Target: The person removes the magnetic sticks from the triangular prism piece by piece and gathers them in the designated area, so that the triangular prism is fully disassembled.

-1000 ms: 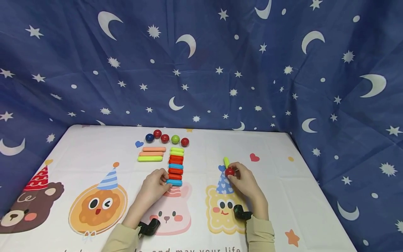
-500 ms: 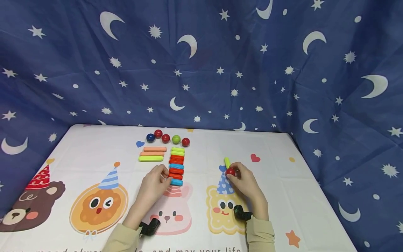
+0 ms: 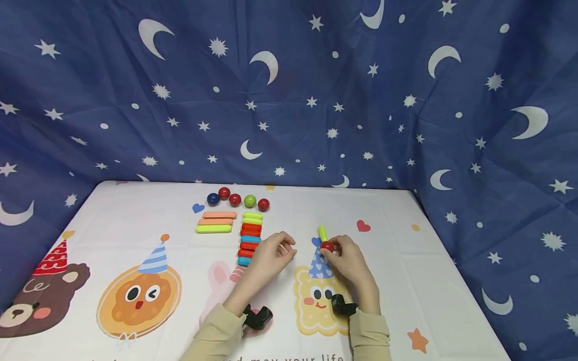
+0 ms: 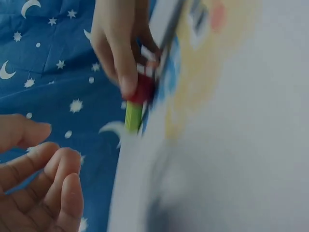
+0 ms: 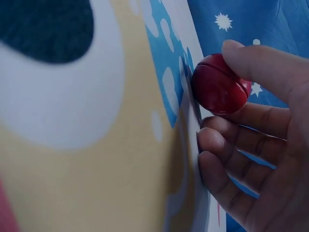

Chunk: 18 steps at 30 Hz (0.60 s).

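Note:
My right hand pinches a shiny red ball between thumb and fingers, down at the tablecloth. Just beyond the ball lies a yellow-green stick, its near end right at the ball in the head view. My left hand is over the cloth between the column of short sticks and the right hand. Its fingers are loosely bent, and nothing shows between them in the left wrist view. Part of the short stick column, in green, red and blue, is covered by the left hand.
Toward the back left, a blue ball, a green ball and several red balls form a loose row. Two orange sticks and a longer yellow-green stick lie before them. A starry blue curtain stands behind the table.
My left hand has left the near end of the short stick column and moved right toward the right hand. The right hand keeps its pinch on the red ball in nearly the same place.

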Available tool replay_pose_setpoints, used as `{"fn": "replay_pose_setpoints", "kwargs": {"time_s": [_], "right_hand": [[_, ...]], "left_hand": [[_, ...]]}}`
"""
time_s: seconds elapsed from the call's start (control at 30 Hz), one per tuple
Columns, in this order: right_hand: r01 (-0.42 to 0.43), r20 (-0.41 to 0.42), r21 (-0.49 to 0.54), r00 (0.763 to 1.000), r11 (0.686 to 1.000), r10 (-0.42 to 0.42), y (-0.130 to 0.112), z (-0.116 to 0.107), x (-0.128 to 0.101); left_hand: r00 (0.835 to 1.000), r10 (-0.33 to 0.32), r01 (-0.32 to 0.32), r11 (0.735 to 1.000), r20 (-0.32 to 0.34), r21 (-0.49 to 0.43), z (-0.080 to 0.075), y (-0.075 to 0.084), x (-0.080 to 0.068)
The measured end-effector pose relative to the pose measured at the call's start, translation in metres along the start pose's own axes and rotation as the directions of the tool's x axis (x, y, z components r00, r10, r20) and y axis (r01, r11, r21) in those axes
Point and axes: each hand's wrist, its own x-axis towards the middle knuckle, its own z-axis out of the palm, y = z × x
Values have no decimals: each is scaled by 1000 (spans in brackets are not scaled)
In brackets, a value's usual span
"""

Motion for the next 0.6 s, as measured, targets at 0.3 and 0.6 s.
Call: {"fn": "replay_pose_setpoints", "kwargs": {"time_s": [0.3,0.6], "right_hand": [[32,41,59,999,998,-34,-2,3,-2],[68,85,124,993,990,-79,1,0,-1]], "left_hand": [[975,-210,222,936,75,-273,38,-15,21],[955,-275,296,835,114,-464,47,-30,27]]}}
